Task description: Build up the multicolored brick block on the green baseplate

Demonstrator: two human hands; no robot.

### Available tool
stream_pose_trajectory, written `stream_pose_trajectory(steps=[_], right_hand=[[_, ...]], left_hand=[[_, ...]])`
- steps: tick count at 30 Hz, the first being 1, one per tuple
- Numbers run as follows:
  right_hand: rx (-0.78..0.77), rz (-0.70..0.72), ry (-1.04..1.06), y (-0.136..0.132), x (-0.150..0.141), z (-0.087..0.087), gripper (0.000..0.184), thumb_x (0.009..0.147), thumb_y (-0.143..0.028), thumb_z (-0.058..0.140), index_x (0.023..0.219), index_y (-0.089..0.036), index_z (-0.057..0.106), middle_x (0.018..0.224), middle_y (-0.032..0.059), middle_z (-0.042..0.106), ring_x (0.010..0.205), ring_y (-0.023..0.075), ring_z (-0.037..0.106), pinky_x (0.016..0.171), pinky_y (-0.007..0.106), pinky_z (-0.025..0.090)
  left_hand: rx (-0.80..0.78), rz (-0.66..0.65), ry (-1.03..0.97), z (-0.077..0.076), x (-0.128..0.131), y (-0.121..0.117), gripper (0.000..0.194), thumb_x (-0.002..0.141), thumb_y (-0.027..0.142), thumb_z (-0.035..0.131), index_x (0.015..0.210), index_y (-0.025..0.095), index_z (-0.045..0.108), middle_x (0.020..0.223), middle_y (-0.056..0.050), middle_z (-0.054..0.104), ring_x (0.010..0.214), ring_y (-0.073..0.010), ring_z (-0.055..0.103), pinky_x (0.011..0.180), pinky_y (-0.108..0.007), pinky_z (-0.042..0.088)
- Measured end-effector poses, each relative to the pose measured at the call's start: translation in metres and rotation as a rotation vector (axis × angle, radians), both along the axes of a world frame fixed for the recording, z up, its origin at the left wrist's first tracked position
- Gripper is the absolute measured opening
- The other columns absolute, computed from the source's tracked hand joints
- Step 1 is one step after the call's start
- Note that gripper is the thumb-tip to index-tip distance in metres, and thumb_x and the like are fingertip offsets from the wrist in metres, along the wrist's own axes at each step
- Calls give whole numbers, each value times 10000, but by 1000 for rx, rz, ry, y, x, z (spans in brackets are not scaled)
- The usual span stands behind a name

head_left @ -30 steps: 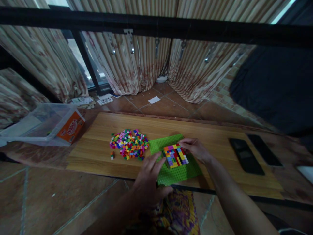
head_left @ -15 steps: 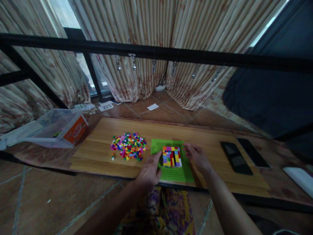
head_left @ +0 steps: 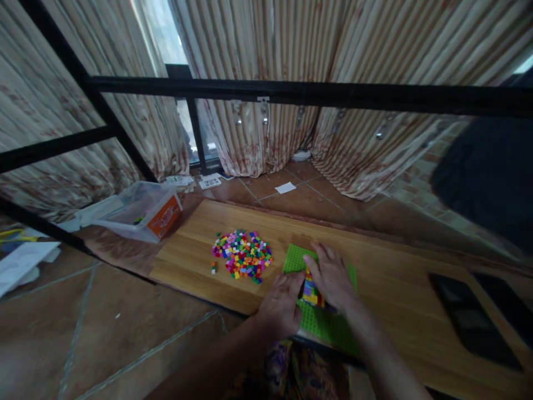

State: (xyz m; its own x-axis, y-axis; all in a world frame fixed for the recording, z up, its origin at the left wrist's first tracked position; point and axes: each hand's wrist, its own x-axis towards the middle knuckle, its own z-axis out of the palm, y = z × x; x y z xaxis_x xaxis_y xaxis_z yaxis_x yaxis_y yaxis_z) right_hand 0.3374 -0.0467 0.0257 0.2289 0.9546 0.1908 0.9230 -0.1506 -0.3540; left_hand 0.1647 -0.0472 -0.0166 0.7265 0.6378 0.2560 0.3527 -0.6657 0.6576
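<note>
A block of many-coloured toy bricks (head_left: 311, 291) sits on the green studded baseplate (head_left: 296, 256) near the front edge of the wooden board. My right hand (head_left: 331, 278) lies over the block with its fingers stretched out, covering most of the top. At the left side of the block rests my left hand (head_left: 281, 304), fingertips against or very near its edge and thumb apart. I see no loose brick in either hand, though the undersides of both are hidden. Left of the plate is a pile of loose small bricks (head_left: 244, 253).
A little brick stack (head_left: 214, 268) stands beside the pile on the wooden board (head_left: 187, 253). Farther left is a clear plastic tub (head_left: 137, 214) with an orange label. Two dark phone-like slabs (head_left: 472, 316) lie at the right. A black metal bar (head_left: 291, 89) crosses before the curtains.
My right hand has moved from the right side of the brick block to over its top. My left hand stays at the block's left side. The camera view has shifted left.
</note>
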Motion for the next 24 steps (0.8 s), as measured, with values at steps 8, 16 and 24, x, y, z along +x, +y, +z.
stream_pose_trajectory(steps=[8,16,24], right_hand=[[-95,40,-295,-2,-9,-10,638,966,-567,267,1392,-136,468,1420,168,504,1335,312,425,1069,509,339],[-80,113,-411,-2,1,-14,577,974,-532,262,1333,-154,508,1354,159,564,1215,306,537,996,504,400],[-22,159,-423,0,11,-21,552,964,-537,270,1236,-160,567,1208,148,651,1088,310,604,903,476,453]], left_hand=[[-52,17,20,10,3,-3,751,712,157,495,1438,131,304,1453,-139,444,1362,-263,378,1190,-475,234],[6,23,-54,12,-14,-10,536,811,148,467,1345,126,437,1321,-129,564,1237,-240,504,1123,-434,355],[68,197,-90,20,-81,-17,421,844,138,491,1261,194,519,1228,-81,623,1156,-215,548,1052,-417,433]])
